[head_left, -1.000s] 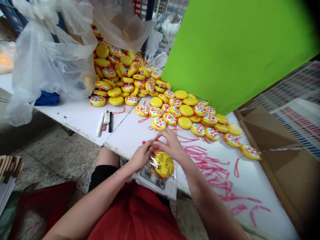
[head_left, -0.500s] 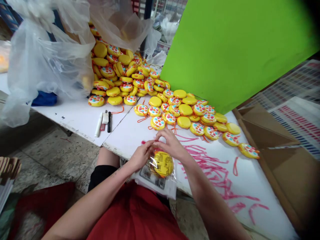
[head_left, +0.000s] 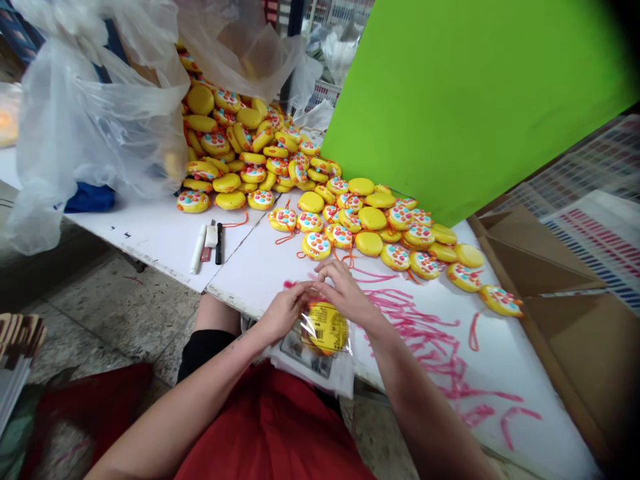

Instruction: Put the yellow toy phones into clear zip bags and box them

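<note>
A yellow round toy (head_left: 327, 328) lies inside a clear plastic bag (head_left: 345, 367) with dark print, at the table's near edge. Under it is a stack of flat bags (head_left: 303, 360). My left hand (head_left: 286, 310) is at the bag's top left, its fingers pressed together at the upper edge. My right hand (head_left: 343, 288) arches over the top of the bag, fingers bent toward the left fingertips. Both hands appear to pinch the bag's top edge, though the fingertips partly hide it.
Many yellow toys (head_left: 370, 218) with orange loops are heaped across the white table (head_left: 260, 267). Markers (head_left: 219, 243) lie at the left. Pink strips (head_left: 430, 333) are at the right, beside an open carton (head_left: 545, 313). A green board (head_left: 450, 100) stands behind.
My hands have shifted very slightly to the right along the bag's top edge. The toy and bag have hardly moved.
</note>
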{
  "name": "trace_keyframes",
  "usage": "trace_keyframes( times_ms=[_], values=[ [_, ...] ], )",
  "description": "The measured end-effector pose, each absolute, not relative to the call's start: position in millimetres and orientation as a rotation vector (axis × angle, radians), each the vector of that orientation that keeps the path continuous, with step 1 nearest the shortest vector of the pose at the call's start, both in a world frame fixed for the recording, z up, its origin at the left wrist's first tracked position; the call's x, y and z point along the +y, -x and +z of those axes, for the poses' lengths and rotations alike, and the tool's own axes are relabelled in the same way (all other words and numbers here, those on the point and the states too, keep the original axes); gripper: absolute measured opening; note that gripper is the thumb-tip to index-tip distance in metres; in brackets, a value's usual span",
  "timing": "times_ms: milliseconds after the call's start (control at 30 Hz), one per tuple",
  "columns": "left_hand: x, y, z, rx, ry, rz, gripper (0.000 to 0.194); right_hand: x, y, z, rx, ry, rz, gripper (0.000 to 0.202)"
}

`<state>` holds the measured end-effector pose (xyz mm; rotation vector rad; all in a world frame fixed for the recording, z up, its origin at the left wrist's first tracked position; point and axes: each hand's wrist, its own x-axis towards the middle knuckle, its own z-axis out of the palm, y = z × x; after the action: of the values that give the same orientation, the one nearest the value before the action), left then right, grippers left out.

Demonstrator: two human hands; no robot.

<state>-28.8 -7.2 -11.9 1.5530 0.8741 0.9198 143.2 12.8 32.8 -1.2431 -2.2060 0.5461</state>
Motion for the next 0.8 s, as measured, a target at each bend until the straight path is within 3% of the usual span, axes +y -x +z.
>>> trace_keyframes(
  times_ms=[167, 300, 400, 533, 633, 800],
  values=[
    [-9, 29, -12, 0.919, -1.472, 0.861, 0.034, 21, -194, 10, -1.94, 1.466, 0.38, 0.015],
    [-8, 28, -14, 0.913, -1.37, 0.854, 0.035, 31, -269, -11, -1.545, 2.024, 0.073, 0.014],
    [-7, 28, -14, 0.905, -1.374, 0.856, 0.033, 25, -310, -18, -1.353, 2.206, -0.007, 0.015],
    [-6, 30, -14, 0.935, -1.397, 0.862, 0.032, 8, -322, -8, -1.339, 2.222, -0.047, 0.005],
    [-6, 30, -14, 0.931, -1.388, 0.853, 0.034, -4, -306, 8, -1.407, 2.068, -0.15, 0.027],
    [-5, 29, -14, 0.937, -1.36, 0.869, 0.031, -19, -243, 14, -1.656, 1.876, 0.214, 0.027]
  ],
)
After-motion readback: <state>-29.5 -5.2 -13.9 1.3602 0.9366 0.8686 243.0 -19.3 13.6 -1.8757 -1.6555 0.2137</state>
